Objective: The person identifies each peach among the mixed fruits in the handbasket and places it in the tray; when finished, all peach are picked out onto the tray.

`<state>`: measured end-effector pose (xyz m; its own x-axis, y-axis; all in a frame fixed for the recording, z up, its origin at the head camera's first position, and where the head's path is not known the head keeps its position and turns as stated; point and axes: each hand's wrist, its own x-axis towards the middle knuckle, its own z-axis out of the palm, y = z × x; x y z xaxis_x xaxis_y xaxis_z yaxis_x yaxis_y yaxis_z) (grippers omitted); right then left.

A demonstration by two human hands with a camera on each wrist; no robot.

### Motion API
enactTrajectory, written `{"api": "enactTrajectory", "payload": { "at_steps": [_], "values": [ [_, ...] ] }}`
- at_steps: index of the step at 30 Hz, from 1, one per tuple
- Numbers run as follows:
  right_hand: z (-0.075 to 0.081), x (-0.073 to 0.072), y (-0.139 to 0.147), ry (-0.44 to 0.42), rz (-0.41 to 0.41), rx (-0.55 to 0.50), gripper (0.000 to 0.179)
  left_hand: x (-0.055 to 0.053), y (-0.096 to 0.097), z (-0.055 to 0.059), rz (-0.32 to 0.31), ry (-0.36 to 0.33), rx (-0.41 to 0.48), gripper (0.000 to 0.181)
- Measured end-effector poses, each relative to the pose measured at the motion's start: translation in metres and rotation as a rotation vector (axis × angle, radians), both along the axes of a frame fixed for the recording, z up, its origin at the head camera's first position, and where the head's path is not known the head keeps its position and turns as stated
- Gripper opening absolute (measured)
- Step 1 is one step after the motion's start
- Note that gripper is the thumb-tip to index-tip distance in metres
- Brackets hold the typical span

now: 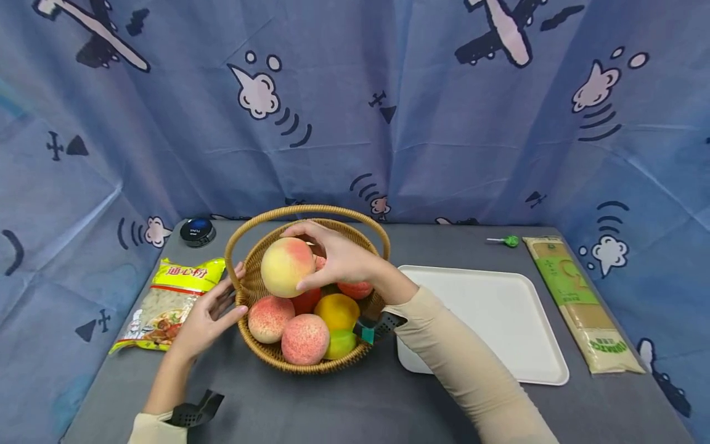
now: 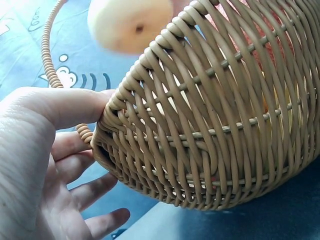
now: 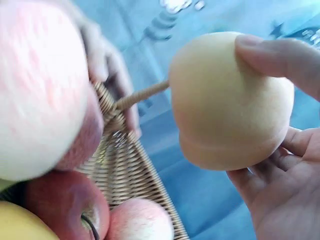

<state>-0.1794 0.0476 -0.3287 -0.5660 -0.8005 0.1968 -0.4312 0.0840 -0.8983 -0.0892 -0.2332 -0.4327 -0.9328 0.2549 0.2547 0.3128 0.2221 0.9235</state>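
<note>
My right hand (image 1: 344, 256) grips a yellow-pink peach (image 1: 287, 267) with thumb and fingers, lifted over the wicker basket (image 1: 310, 369). In the right wrist view the same peach (image 3: 225, 110) hangs beyond the woven rim. My left hand (image 1: 208, 314) touches the basket's left side, its thumb at the rim, near the foot of the handle (image 2: 47, 50); its other fingers are spread. Inside the basket lie a speckled peach (image 1: 271, 319), a pink peach (image 1: 305, 339), a red apple (image 3: 70, 200), a yellow fruit (image 1: 336, 312) and a green fruit (image 1: 340, 344). Other fruit is partly hidden.
Left of the basket lies a yellow bag of pasta (image 1: 169, 302), with a round black tin (image 1: 197, 232) behind it. At right are a white tray (image 1: 477, 320), a green lollipop (image 1: 510, 241) and a long noodle packet (image 1: 579, 302). A blue curtain (image 1: 344, 123) hangs behind the grey table.
</note>
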Motion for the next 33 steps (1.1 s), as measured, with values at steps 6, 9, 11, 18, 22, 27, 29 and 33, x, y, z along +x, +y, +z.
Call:
{"api": "enactTrajectory", "payload": {
  "at_steps": [6,9,11,18,22,27,29,33],
  "values": [
    [0.006,0.034,0.04,-0.014,-0.019,-0.146,0.076,-0.002,0.001,0.003,-0.015,0.014,-0.013,0.06],
    [0.005,0.049,0.063,-0.021,-0.057,-0.19,0.078,-0.002,0.002,0.004,-0.015,0.028,-0.022,0.06],
    [0.004,0.057,0.08,-0.005,-0.091,-0.213,0.079,-0.002,0.002,0.005,-0.018,0.036,-0.028,0.06],
    [0.002,0.072,0.147,0.125,-0.251,-0.374,0.085,-0.003,0.002,0.006,-0.012,0.038,-0.046,0.06],
    [-0.007,0.066,0.178,0.104,-0.362,-0.418,0.086,-0.002,0.0,0.007,0.001,0.03,-0.042,0.059],
    [-0.045,0.049,0.202,-0.007,-0.535,-0.332,0.081,-0.001,-0.002,0.004,0.004,0.032,-0.038,0.059],
    [-0.066,0.041,0.207,-0.04,-0.61,-0.255,0.078,-0.001,-0.002,0.003,0.003,0.037,-0.035,0.059],
    [-0.102,0.031,0.212,-0.052,-0.689,-0.109,0.077,-0.001,-0.001,0.0,-0.004,0.048,-0.031,0.06]
  ]
}}
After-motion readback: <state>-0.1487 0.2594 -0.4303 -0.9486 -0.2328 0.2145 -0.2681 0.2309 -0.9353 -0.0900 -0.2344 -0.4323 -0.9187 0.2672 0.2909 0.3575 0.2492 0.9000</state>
